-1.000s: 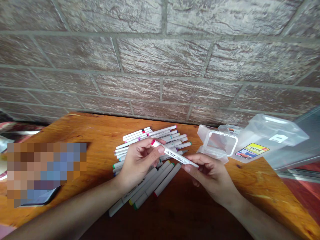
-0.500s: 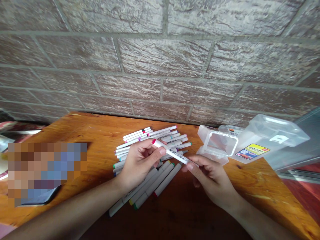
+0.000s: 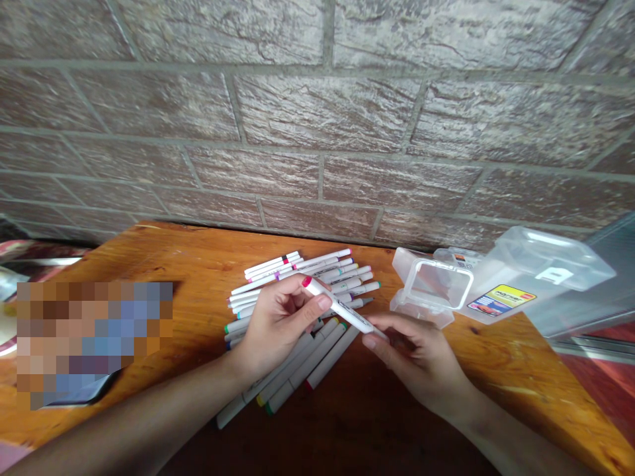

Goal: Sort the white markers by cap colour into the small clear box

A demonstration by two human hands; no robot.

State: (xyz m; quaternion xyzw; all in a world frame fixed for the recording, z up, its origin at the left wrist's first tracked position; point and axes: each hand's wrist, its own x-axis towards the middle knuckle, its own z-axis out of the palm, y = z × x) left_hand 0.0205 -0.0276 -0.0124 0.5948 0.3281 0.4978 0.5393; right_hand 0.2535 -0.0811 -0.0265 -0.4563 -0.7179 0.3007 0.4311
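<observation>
Head view: we see both hands over the middle of the desk (image 3: 183, 264), holding one white marker (image 3: 347, 312) between them. The left hand (image 3: 274, 325) pinches it between thumb and forefinger just behind its red end; the right hand (image 3: 421, 357) pinches it near the other end, thumb against fingers. How the remaining fingers press we cannot fully tell, as they are curled and partly hidden. The marker is in the air, slanting down toward the right hand. Below it we find the loose markers (image 3: 330, 362), spread from near the desk's back edge toward its front. Toward the back right corner stand a clear plastic box (image 3: 489, 284) with a yellow-and-blue label (image 3: 501, 301) and another clear piece (image 3: 401, 271) beside it. Near the left edge lies a flat device (image 3: 99, 390), mostly blurred out.
</observation>
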